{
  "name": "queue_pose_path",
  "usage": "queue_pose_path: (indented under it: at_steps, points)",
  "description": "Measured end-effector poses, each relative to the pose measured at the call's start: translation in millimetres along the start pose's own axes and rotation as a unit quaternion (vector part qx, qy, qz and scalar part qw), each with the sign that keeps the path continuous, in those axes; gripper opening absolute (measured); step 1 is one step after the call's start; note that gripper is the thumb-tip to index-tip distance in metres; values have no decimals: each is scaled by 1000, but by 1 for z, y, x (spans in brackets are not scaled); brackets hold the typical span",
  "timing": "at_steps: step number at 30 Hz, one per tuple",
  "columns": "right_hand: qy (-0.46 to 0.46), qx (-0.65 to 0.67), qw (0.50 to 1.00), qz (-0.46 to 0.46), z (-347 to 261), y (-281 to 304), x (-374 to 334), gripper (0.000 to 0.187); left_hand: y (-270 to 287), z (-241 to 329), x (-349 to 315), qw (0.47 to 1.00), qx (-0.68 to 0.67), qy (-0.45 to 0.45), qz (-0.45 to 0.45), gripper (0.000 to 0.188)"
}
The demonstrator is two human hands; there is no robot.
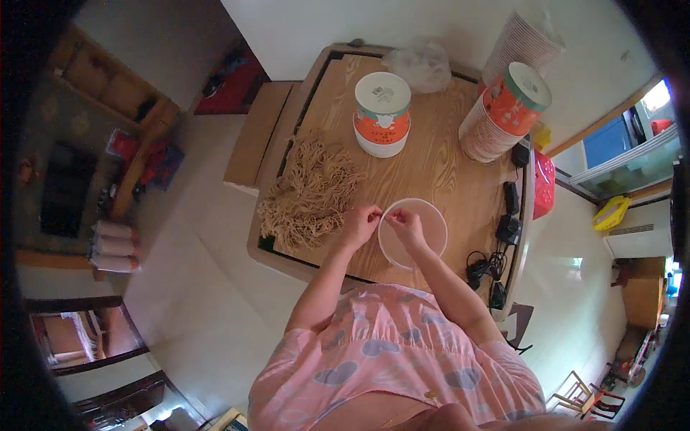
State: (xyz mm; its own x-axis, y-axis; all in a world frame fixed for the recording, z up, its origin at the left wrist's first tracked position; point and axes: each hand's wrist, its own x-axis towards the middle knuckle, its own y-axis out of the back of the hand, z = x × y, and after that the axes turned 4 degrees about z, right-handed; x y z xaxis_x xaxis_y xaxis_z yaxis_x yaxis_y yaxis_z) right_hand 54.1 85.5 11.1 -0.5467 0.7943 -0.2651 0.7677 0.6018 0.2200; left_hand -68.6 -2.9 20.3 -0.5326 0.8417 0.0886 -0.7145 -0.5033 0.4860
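Okay so, both hands are over the open white tub's near-left side, left hand [361,225] just outside the white tub [425,237], right hand [405,227] over it. Fingertips look curled in tight, like a pinch, but whatever's between them is too small to tell. Looks early to me: no strands visible inside that tub, and a big loose heap of tan strands [313,190] sits right beside the left hand, so most of it seems untouched. Ahead of the hands there's a printed orange-and-green tub [383,115], with a clear plastic bag [420,66] beyond. Farther right, a tall stack of tubs [489,133]. Black adapters [509,230] lie right of the right hand. Nothing's really blocking, though the right forearm hides some rim.
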Motion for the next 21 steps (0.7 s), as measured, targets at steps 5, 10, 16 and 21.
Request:
queue_pose_path:
  at_steps: [5, 10, 16, 21]
  points:
    - [99, -165, 981, -29, -52, 11, -37, 14, -15, -42, -8, 980, -142, 140, -21, 6]
    - [336, -286, 861, -253, -95, -6, -83, 15, -9, -37, -5, 835, -380, 378, -128, 8]
    - [174, -389, 873, -237, -117, -5, -10, 13, 3, -40, -13, 788, -431, 398, -187, 13]
    - [188, -505, 809, -235, -64, 12, 23, 15, -19, -19, -16, 850, -380, 352, -95, 11]
